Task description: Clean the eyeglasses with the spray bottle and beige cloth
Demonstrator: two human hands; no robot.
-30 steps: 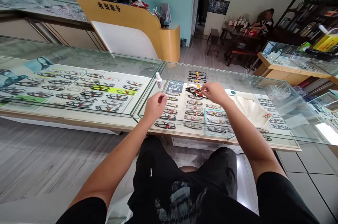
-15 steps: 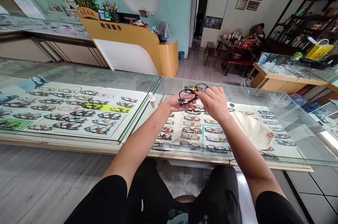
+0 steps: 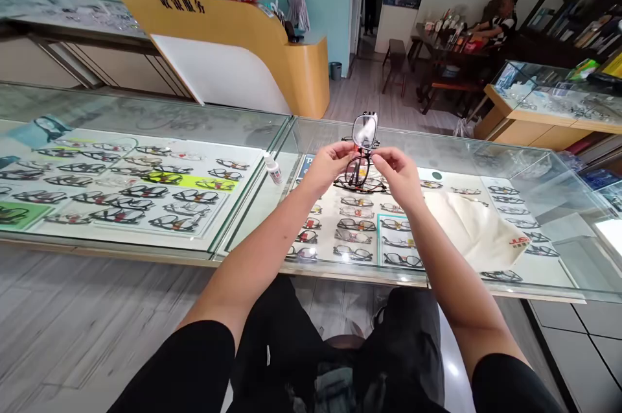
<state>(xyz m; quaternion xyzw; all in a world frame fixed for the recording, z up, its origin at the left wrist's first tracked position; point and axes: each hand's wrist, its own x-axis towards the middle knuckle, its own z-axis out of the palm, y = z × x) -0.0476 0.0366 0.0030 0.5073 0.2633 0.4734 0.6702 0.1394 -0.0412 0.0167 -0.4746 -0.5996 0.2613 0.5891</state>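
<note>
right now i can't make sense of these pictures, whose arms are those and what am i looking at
No machine here, just a person working bare-handed. Every picture comes from one camera worn on that person's head, looking forward and down. The left hand and right hand hold a pair of glasses, turned on end, above a glass display counter. On its top are a small white bottle and a pale cloth; rows of eyeglass frames show through the glass.

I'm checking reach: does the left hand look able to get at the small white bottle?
Probably yes: nothing visible blocks the left hand from the bottle, though that hand holds glasses it may first have to release.
</note>
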